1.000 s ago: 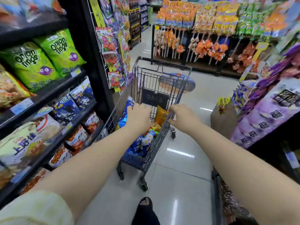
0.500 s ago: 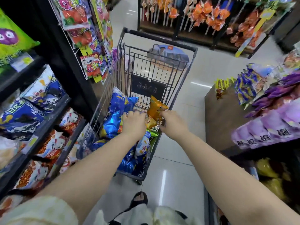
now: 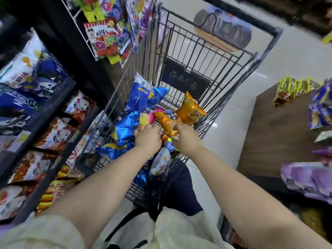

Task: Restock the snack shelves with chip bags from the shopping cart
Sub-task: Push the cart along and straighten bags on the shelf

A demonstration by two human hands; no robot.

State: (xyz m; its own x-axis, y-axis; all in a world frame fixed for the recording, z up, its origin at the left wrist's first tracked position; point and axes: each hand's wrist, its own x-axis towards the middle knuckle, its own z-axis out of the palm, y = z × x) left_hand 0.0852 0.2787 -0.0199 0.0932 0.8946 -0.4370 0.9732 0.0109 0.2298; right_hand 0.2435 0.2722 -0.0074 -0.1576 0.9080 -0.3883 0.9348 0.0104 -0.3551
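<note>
We reach into the shopping cart (image 3: 185, 81), heaped with blue chip bags (image 3: 129, 112), beside the snack shelves (image 3: 59, 162). Our right grip (image 3: 186, 139) pinches the near edge of an orange chip bag (image 3: 168, 120); whether our curled left grip (image 3: 148, 136) holds anything, we cannot tell.

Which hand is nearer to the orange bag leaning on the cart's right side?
Right. The right hand is just short of that orange bag; the left hand is farther left, over the blue bags.
</note>
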